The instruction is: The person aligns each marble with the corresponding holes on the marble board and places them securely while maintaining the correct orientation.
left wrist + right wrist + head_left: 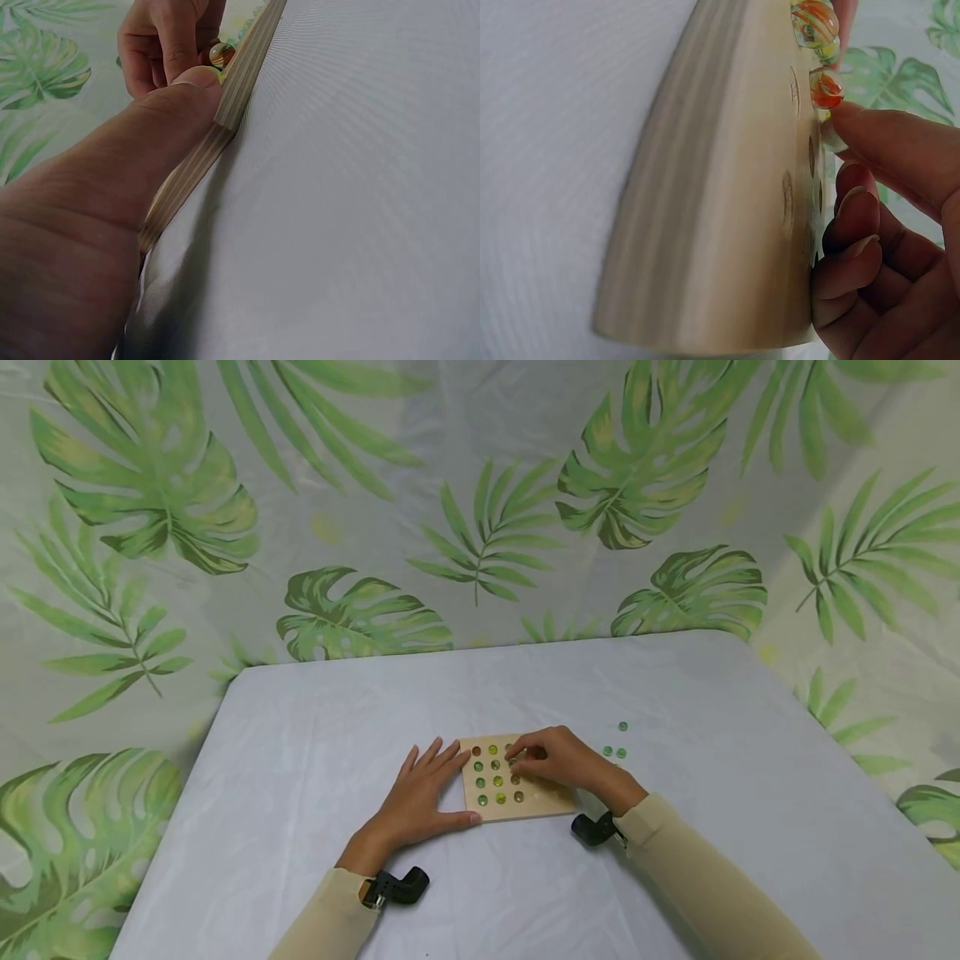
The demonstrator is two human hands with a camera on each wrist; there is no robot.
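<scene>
the left hand [416, 802] lies with fingers spread at nine o'clock of the wooden board [551, 802], its thumb touching the near corner at about eight. the right hand [561, 758] reaches over the board from the three o'clock side and pinches a small marble [513, 762], which is a little toward twelve from the board's middle. around it, other glass marbles [498, 782] sit in rows. on the white table [360, 710], at two o'clock from the board, lie three loose green marbles [621, 752]. farthest, at twelve, is a leaf-printed cloth [480, 547].
</scene>
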